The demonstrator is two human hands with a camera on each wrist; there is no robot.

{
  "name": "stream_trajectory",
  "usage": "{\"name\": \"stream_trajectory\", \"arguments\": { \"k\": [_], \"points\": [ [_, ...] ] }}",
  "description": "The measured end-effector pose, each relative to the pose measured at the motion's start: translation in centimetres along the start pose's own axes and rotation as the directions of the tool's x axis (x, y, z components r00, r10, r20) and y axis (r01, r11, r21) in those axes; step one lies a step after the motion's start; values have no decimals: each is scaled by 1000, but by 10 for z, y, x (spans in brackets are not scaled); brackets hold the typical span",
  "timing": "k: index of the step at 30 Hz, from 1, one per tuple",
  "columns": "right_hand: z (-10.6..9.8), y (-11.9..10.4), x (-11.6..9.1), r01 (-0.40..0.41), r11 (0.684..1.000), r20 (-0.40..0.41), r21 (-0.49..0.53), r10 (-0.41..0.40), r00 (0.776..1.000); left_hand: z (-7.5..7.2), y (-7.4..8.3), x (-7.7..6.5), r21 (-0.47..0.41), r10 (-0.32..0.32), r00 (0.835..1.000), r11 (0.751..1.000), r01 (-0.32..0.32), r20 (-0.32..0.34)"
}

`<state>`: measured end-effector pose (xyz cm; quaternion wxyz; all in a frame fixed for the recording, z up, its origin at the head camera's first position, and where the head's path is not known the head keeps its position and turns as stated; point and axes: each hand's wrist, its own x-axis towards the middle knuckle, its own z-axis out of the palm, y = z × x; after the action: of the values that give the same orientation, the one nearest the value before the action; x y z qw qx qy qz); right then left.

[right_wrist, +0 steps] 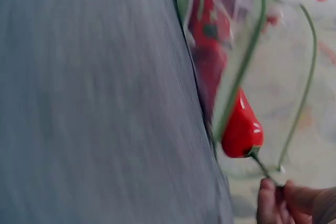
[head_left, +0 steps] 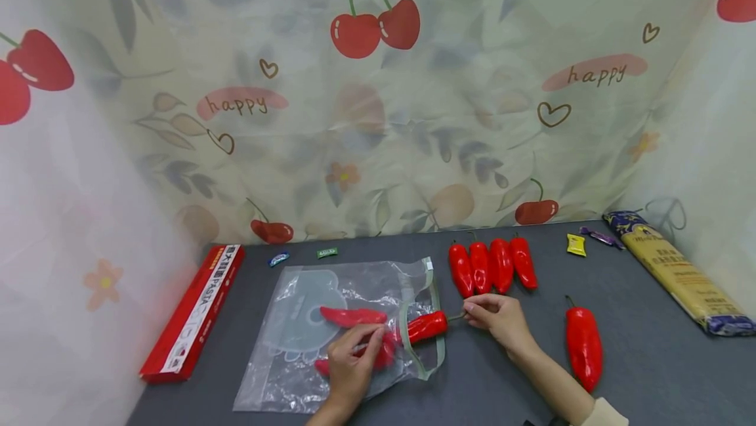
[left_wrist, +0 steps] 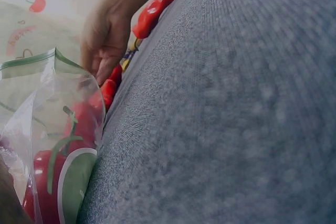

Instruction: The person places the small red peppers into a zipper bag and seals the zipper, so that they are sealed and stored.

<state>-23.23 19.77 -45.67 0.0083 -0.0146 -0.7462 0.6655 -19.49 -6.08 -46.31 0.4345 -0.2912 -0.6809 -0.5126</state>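
A clear zip bag [head_left: 277,373] with a pale green edge lies flat, its mouth toward the right. Several red chili peppers [head_left: 354,317] show through its film. By the stem, my right hand [head_left: 501,321] pinches another red chili pepper [head_left: 430,326], which lies partly inside the bag's mouth; the right wrist view shows this pepper [right_wrist: 244,129] and the fingertips on its stem. My left hand [head_left: 353,357] is on top of the bag, thumb and fingers pinching its film near the mouth. Whether it also grips a pepper through the film is hidden.
Several red chili peppers [head_left: 501,267] lie in a row behind my right hand, and one more [head_left: 583,347] lies at right. A red pasta box [head_left: 195,314] stands left, a yellow pasta packet [head_left: 679,272] right. Small wrapped candies [head_left: 575,245] lie along the back.
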Motion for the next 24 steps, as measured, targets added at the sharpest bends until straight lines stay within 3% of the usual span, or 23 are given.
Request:
{"name": "stream_trajectory", "arguments": {
  "k": [5,11,14,18,24],
  "points": [
    [30,2,-2,-20,992,103,123,7,995,-1,8,7,4,19,1000,1000,-19,-11],
    [67,3,-7,-13,993,232,121,-16,973,2,-9,-5,-6,36,999,999,-36,-12],
    [78,2,-8,2,993,250,116,-31,968,3,-16,-10,-14,37,999,999,-37,-3],
    [81,2,-7,7,993,222,114,-32,974,4,-20,-12,-20,39,999,999,-39,-5],
    [67,1,-6,12,992,223,127,-40,974,3,-20,-10,-18,43,999,999,-43,-9]
  ]
}}
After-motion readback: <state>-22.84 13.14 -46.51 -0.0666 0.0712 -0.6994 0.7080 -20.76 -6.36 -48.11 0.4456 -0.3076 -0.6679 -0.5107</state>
